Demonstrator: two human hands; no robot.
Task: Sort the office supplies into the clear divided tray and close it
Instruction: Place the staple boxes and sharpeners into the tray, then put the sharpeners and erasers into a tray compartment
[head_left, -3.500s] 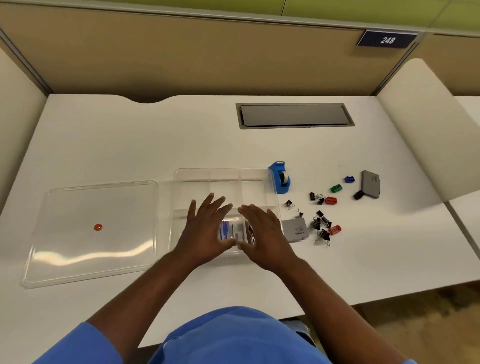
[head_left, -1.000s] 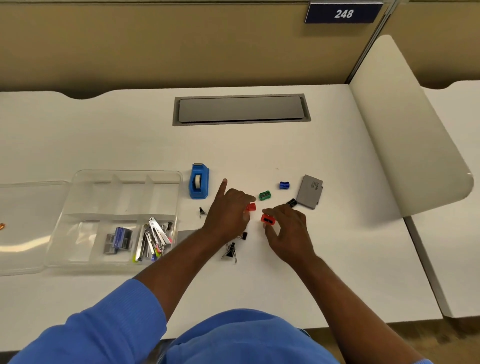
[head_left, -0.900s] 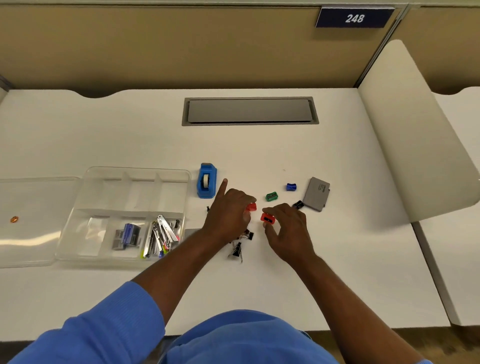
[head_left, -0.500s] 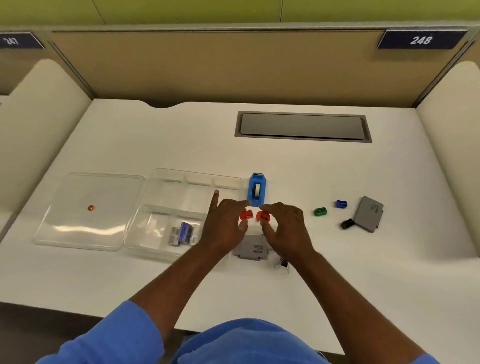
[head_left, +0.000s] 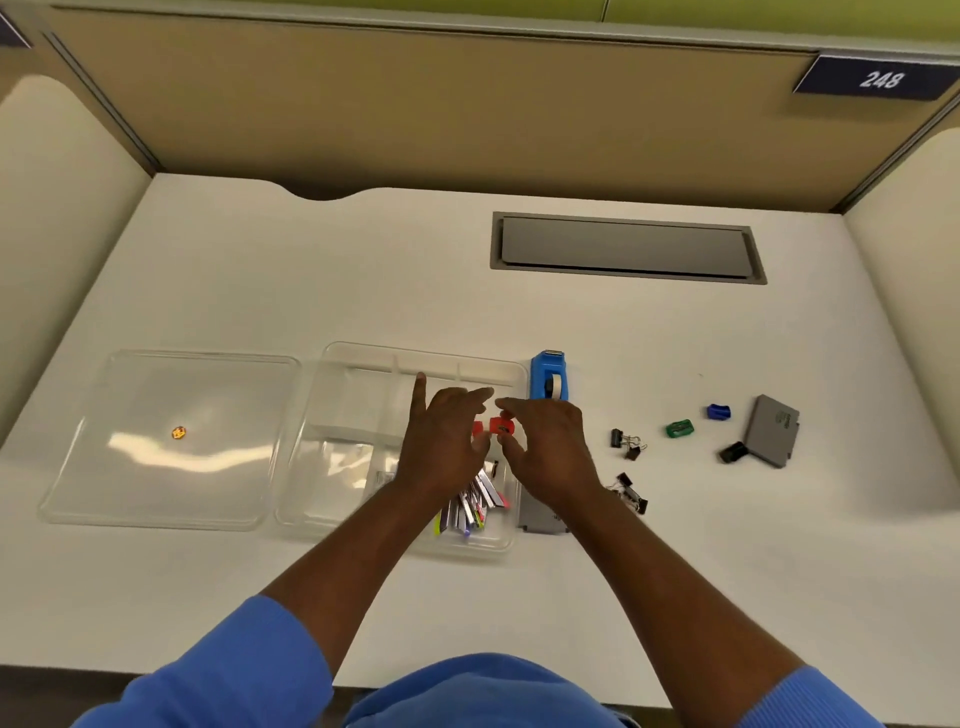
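Head view shows both hands over the clear divided tray (head_left: 332, 395), each pinching a small red sharpener: the left hand (head_left: 441, 441) grips one (head_left: 477, 429) mostly hidden by its fingers, the right hand (head_left: 545, 447) grips the other (head_left: 502, 426) between thumb and forefinger. They hover above the right side of the tray, not yet released. One near compartment already holds a bundle of clips and markers (head_left: 475, 506); the far compartments look empty. Judging by this, sorting is perhaps a third done. Left on the desk: the blue tape dispenser (head_left: 548, 375), binder clips (head_left: 627, 444), green sharpener (head_left: 679, 428), blue sharpener (head_left: 718, 411), a black one (head_left: 732, 451) and two grey boxes (head_left: 772, 437). The lid (head_left: 156, 436) lies open to the left, so closing remains
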